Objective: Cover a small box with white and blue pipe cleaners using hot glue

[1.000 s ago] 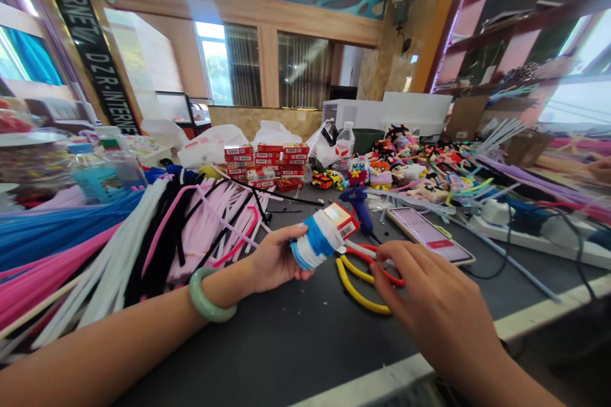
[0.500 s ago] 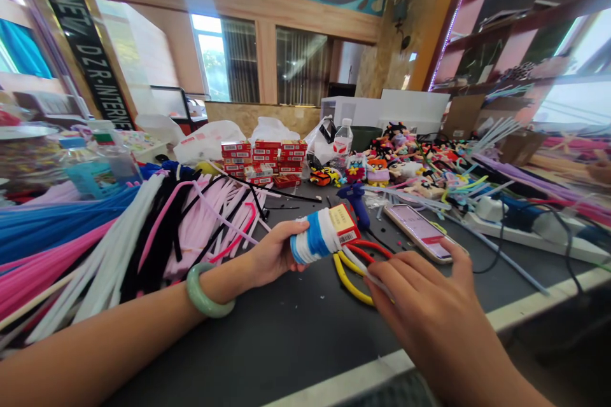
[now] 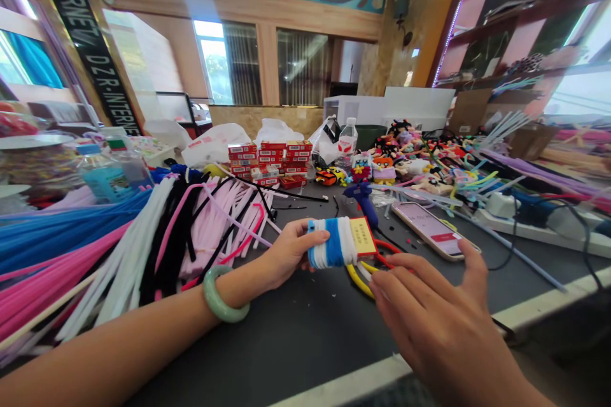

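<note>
My left hand [image 3: 296, 243] grips a small red and yellow cardboard box [image 3: 363, 237], its near part wound with blue and white pipe cleaners [image 3: 340, 241]. The thumb presses on the wrapped side. To the right, my right hand [image 3: 424, 299] is closed in a pinch at the white pipe cleaner [image 3: 364, 271]; its little finger stretches out over the edge of a phone [image 3: 432, 229]. Yellow [image 3: 358, 281] and red pipe cleaners [image 3: 389, 245] lie just behind the fingertips. Whether these touch the hand is hidden.
Bundles of coloured pipe cleaners [image 3: 119, 261] cover the left side. Stacked red boxes [image 3: 270, 162] stand at the back. A blue glue gun [image 3: 361, 200] lies behind the held box, with plush-like figures [image 3: 410, 168] beyond. A power strip [image 3: 529, 229] sits at right.
The wrapped box has shifted slightly right and turned more level. The whole view has moved a little. My right hand stays close by, its fingertips nearer the box.
</note>
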`<state>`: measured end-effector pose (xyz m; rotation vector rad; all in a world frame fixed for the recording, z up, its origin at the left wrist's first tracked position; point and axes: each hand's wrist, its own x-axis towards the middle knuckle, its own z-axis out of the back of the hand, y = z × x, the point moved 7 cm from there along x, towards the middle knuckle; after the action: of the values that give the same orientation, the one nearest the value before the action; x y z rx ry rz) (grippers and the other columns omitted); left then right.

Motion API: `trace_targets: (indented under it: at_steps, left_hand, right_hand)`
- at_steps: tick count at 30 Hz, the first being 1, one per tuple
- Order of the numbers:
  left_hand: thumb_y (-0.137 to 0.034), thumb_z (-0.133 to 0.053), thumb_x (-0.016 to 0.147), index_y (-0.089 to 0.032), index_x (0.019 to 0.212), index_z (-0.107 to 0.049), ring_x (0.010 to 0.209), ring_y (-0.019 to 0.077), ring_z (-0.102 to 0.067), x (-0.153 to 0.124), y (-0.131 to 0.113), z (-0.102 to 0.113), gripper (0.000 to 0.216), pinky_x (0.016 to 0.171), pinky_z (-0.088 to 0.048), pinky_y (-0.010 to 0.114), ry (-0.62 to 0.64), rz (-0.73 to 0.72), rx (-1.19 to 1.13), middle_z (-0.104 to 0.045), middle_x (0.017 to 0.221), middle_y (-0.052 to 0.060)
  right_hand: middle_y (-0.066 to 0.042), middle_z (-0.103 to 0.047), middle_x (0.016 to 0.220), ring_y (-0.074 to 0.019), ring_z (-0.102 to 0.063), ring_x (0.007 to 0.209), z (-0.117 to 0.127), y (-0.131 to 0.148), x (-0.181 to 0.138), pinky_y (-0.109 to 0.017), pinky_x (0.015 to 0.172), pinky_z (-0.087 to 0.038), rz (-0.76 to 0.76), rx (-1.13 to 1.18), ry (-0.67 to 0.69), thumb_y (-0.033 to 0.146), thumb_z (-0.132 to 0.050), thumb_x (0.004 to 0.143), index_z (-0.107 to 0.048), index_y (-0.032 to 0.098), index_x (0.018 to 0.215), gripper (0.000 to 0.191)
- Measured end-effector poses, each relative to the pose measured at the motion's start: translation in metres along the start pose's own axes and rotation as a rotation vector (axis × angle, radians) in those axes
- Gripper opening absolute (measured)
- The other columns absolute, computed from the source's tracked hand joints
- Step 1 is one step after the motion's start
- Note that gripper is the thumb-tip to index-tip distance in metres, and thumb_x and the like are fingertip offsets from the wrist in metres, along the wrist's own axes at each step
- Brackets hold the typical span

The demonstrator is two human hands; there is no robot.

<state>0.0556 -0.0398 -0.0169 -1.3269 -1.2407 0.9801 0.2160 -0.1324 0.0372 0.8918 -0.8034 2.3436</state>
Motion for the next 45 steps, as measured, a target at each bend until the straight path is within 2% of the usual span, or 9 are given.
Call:
trace_targets:
  at_steps: [3,7,10,16,22,27,33,40,45]
  left_hand:
    - [-0.042,-0.076,0.062,-0.015,0.080,-0.058,0.041,0.0058,-0.044,-0.003,-0.006,-0.002,0.038,0.036,-0.033,0.016,-0.003,-0.061,0.073,-0.052,0.058,-0.005]
    - [-0.038,-0.078,0.059,-0.014,0.076,-0.058,0.054,0.0080,-0.048,-0.006,-0.015,-0.003,0.035,0.046,-0.037,0.018,-0.030,-0.151,0.177,-0.054,0.065,-0.003]
    - [-0.040,-0.077,0.057,-0.014,0.076,-0.057,0.054,0.0093,-0.048,-0.005,-0.012,-0.005,0.037,0.048,-0.038,0.020,0.003,-0.128,0.228,-0.053,0.064,-0.003]
    - [-0.041,-0.074,0.058,-0.014,0.077,-0.056,0.053,0.0097,-0.047,-0.005,-0.008,-0.008,0.037,0.050,-0.038,0.022,0.069,-0.120,0.266,-0.051,0.062,-0.004]
    - [-0.038,-0.075,0.057,-0.014,0.077,-0.058,0.056,0.0097,-0.046,-0.007,-0.012,-0.011,0.035,0.052,-0.037,0.021,0.084,-0.120,0.294,-0.051,0.064,-0.004]
    - [-0.035,-0.076,0.055,-0.014,0.077,-0.060,0.056,0.0095,-0.045,-0.008,-0.013,-0.014,0.034,0.052,-0.036,0.021,0.116,-0.118,0.301,-0.051,0.063,-0.003]
    - [-0.033,-0.075,0.054,-0.014,0.076,-0.060,0.054,0.0089,-0.043,-0.010,-0.014,-0.018,0.033,0.052,-0.034,0.021,0.143,-0.126,0.312,-0.049,0.061,-0.005]
    - [-0.031,-0.076,0.051,-0.015,0.074,-0.057,0.053,0.0084,-0.043,-0.012,-0.011,-0.019,0.034,0.052,-0.035,0.021,0.166,-0.089,0.294,-0.049,0.059,-0.005]
    - [-0.032,-0.077,0.052,-0.014,0.074,-0.059,0.055,0.0082,-0.044,-0.011,-0.011,-0.019,0.034,0.054,-0.036,0.021,0.178,-0.097,0.289,-0.050,0.060,-0.005]
  right_hand:
    - [-0.002,-0.072,0.079,-0.0223,-0.066,0.092,0.000,0.002,0.003,-0.061,0.108,-0.001,0.020,0.009,0.012,0.011,-0.044,0.091,-0.063,0.019,0.087,0.021]
    - [-0.003,-0.072,0.076,-0.0239,-0.067,0.085,0.004,0.000,0.009,-0.064,0.107,-0.007,-0.039,0.026,-0.021,0.011,-0.040,0.092,-0.063,0.019,0.079,0.027]
    - [-0.003,-0.071,0.074,-0.0253,-0.066,0.085,0.005,-0.004,0.012,-0.065,0.105,-0.010,-0.102,0.062,-0.041,0.012,-0.038,0.093,-0.061,0.020,0.075,0.030]
    - [0.000,-0.071,0.078,-0.0249,-0.065,0.092,0.001,-0.014,0.014,-0.063,0.104,-0.012,-0.133,0.148,-0.016,0.013,-0.043,0.090,-0.059,0.023,0.077,0.023]
    - [0.000,-0.068,0.087,-0.0267,-0.062,0.100,-0.010,-0.030,0.013,-0.064,0.097,-0.019,-0.168,0.292,0.078,0.017,-0.056,0.083,-0.064,0.028,0.080,0.014]
    - [-0.004,-0.065,0.102,-0.0300,-0.054,0.111,-0.012,-0.037,0.014,-0.057,0.093,-0.032,-0.222,0.378,0.077,0.019,-0.066,0.078,-0.068,0.030,0.082,0.012]
    - [-0.005,-0.060,0.104,-0.0254,-0.061,0.098,-0.025,-0.047,0.010,-0.044,0.082,-0.048,-0.389,0.514,0.108,0.019,-0.069,0.074,-0.070,0.028,0.075,0.009]
    - [-0.006,-0.055,0.104,-0.0207,-0.061,0.097,-0.032,-0.051,0.009,-0.033,0.079,-0.051,-0.451,0.725,0.116,0.029,-0.062,0.083,-0.069,0.024,0.072,0.013]
    - [-0.005,-0.055,0.095,-0.0196,-0.060,0.089,-0.037,-0.056,0.007,-0.031,0.076,-0.051,-0.489,0.822,0.095,0.033,-0.061,0.083,-0.070,0.025,0.075,0.015]
